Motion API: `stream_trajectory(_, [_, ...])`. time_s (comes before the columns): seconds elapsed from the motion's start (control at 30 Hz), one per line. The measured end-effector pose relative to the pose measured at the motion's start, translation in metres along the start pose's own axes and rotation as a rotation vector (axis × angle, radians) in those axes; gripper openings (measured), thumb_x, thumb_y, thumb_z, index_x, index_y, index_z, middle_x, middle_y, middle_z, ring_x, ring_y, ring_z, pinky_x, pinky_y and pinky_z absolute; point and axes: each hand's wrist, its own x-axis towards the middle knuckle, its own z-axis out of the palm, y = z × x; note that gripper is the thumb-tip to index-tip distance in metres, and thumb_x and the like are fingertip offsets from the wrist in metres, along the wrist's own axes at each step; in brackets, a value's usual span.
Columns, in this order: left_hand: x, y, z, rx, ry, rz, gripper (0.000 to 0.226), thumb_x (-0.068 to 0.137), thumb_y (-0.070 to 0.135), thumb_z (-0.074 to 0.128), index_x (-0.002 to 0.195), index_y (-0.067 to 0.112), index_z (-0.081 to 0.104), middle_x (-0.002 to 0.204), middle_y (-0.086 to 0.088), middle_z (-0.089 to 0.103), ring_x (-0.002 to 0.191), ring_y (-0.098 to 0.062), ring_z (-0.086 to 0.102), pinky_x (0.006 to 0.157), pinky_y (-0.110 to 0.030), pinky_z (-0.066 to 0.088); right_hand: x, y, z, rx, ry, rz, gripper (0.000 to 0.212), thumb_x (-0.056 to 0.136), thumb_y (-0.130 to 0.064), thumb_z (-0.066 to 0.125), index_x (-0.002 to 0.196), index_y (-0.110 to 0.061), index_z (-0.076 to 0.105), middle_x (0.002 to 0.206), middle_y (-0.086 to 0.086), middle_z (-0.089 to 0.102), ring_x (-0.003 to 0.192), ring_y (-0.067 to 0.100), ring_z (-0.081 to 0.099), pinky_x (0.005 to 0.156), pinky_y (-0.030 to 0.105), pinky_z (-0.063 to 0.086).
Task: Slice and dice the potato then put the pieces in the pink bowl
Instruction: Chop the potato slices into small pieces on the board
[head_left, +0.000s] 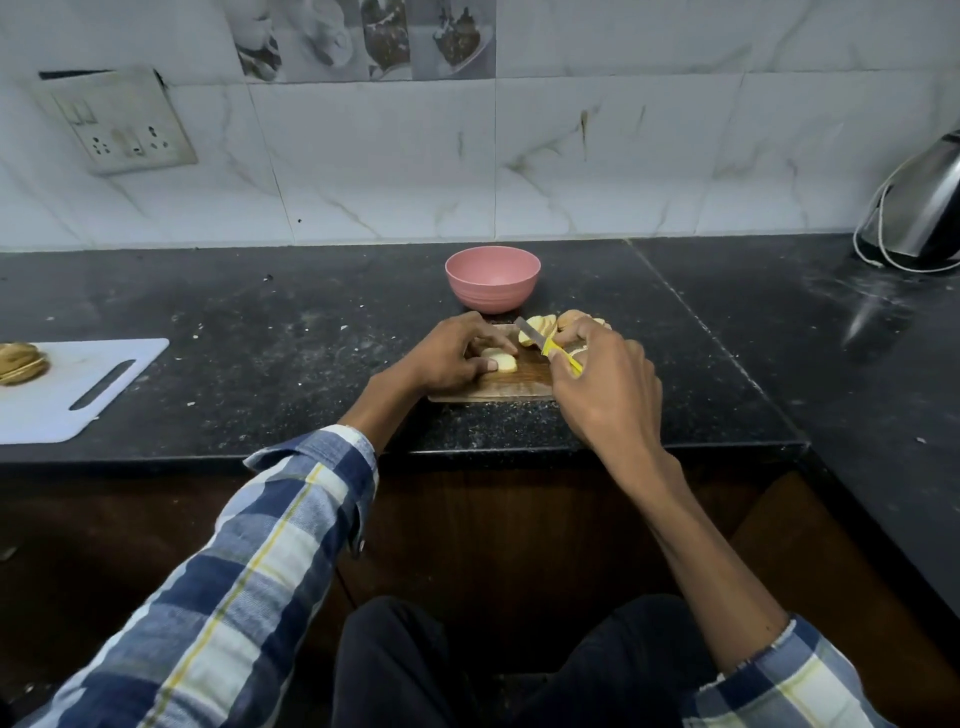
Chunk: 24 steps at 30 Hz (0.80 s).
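On the wooden board (511, 382) just in front of the pink bowl (492, 278), the left hand (452, 358) pinches stacked potato slices (501, 359) while the right hand (605, 382), fingers wrapped round the yellow-handled knife (545, 345), risks nicking those close fingertips (491, 366), or toppling the stack.

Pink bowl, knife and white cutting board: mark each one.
pink bowl (492, 291): head view, outer front wall.
knife (531, 332): head view, blade.
white cutting board (78, 384): head view, bare surface near its handle slot.
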Motion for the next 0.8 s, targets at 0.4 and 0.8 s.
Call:
stream_trajectory(0.4, [-0.016, 0.015, 0.030, -0.012, 0.363, -0.230, 0.022, 0.083, 0.037, 0.086, 0.092, 0.024, 0.072, 0.093, 0.005, 0.055, 0.077, -0.005, 0.058, 0.073, -0.026, 0.049, -0.005, 0.012, 0.021, -0.030, -0.046, 0.000, 0.015, 0.098, -0.029, 0.065, 0.112, -0.025, 0.068, 0.094, -0.002, 0.070, 0.091, 0.021, 0.065, 0.065, 0.033, 0.043])
stream_trajectory(0.8, [-0.015, 0.013, 0.022, 0.032, 0.310, -0.196, 0.030, 0.085, 0.034, 0.083, 0.110, 0.018, 0.081, 0.091, 0.003, 0.051, 0.080, -0.013, 0.053, 0.072, -0.029, 0.043, -0.004, 0.002, 0.029, -0.134, -0.056, -0.104, 0.021, 0.097, -0.026, 0.064, 0.118, -0.023, 0.067, 0.097, 0.003, 0.072, 0.091, 0.027, 0.068, 0.067, 0.037, 0.046])
